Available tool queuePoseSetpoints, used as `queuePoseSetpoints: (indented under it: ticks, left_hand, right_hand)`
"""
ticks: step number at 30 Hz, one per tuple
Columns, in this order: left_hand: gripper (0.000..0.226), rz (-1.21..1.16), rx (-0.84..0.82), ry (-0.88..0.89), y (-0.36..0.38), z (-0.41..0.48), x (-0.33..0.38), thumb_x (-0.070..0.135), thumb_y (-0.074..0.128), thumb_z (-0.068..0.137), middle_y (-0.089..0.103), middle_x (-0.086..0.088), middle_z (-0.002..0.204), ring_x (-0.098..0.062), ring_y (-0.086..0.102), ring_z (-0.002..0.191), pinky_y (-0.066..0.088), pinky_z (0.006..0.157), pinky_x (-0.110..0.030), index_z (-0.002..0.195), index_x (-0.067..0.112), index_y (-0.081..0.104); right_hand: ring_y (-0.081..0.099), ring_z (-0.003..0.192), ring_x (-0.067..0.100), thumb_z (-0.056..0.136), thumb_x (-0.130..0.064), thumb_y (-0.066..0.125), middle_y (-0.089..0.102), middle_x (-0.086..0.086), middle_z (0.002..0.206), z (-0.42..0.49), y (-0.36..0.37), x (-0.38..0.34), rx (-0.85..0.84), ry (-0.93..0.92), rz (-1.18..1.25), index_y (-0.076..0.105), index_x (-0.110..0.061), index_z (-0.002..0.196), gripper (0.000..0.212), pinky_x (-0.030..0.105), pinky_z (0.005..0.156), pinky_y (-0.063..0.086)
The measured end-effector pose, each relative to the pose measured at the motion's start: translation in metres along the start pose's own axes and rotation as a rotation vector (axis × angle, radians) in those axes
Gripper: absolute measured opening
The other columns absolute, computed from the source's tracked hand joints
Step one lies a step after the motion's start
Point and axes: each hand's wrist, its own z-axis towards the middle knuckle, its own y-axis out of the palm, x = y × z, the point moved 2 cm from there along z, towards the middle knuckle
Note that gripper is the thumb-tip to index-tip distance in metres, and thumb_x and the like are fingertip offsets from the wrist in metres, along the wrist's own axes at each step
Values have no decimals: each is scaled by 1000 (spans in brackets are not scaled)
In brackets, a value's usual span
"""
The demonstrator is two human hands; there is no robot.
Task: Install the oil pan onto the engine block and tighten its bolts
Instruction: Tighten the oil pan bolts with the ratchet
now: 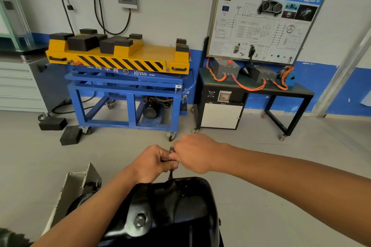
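Together, hands (152, 163) (193, 153) hold wrench (171, 173) at rim (186, 179).

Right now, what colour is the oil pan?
The oil pan is glossy black; the head view shows it best.

**Foreground, centre:** the oil pan (170, 206) lies nearest the viewer, with a mounting plate (76, 186) just to its left. Above the pan's far edge the left hand (152, 163) and right hand (194, 153) meet side by side. Both grip a tool (171, 173) whose shaft runs down to that edge.

**Behind, on the floor (261, 166):** a lift cart (124, 78) stands left of centre with blocks (84, 41) on its top. Two loose blocks (53, 123) lie before its left corner.

**Right of the cart:** a table (301, 91) against the wall (170, 16) carries cabled boxes (224, 68), with a display board (263, 22) upright behind them.

**Far left:** a drawer cabinet (18, 86).
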Motion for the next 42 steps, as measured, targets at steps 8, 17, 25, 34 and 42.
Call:
queuePoseSetpoints:
  ticks: [8, 17, 25, 34, 42]
  left_hand:
    - [10, 21, 3, -12, -1, 3, -6, 8, 74, 90, 68, -13, 75, -13, 54, 69, 50, 72, -27, 86, -1, 78]
    - [9, 14, -21, 9, -2, 3, -10, 8, 75, 89, 68, -23, 75, -16, 53, 69, 48, 72, -30, 86, 1, 78]
    - [8, -6, -18, -3, -2, 4, -9, 7, 72, 91, 71, -15, 75, -16, 54, 69, 46, 71, -31, 87, 3, 78]
    - [13, -14, -25, -13, 0, 2, -6, 8, 72, 92, 54, 8, 54, -14, 39, 58, 38, 58, -23, 81, 2, 77]
    - [22, -8, -35, -13, 0, 2, -3, 3, 71, 91, 46, 13, 50, -3, 33, 48, 34, 52, -13, 70, 4, 72]
  right_hand:
    - [45, 80, 17, 107, -29, 39, 51, 1, 94, 3, -4, 13, -116, -125, 67, 51, -12, 110, 21, 41, 80, 45]
    - [50, 93, 15, 105, -26, 43, 53, -7, 105, 6, -5, 16, -107, -237, 152, 52, -19, 116, 16, 37, 74, 37]
    - [59, 89, 18, 97, -60, 46, 68, -1, 94, 0, -2, 39, 29, -46, 228, 66, -24, 117, 46, 44, 77, 52]
    - [38, 46, 19, 95, -64, 45, 39, 1, 51, -2, 2, 24, 155, 79, 105, 48, -15, 55, 64, 30, 49, 33]
    - [41, 49, 17, 94, -63, 47, 42, 1, 54, -2, 0, 7, 163, 195, 196, 43, -17, 52, 63, 28, 48, 24]
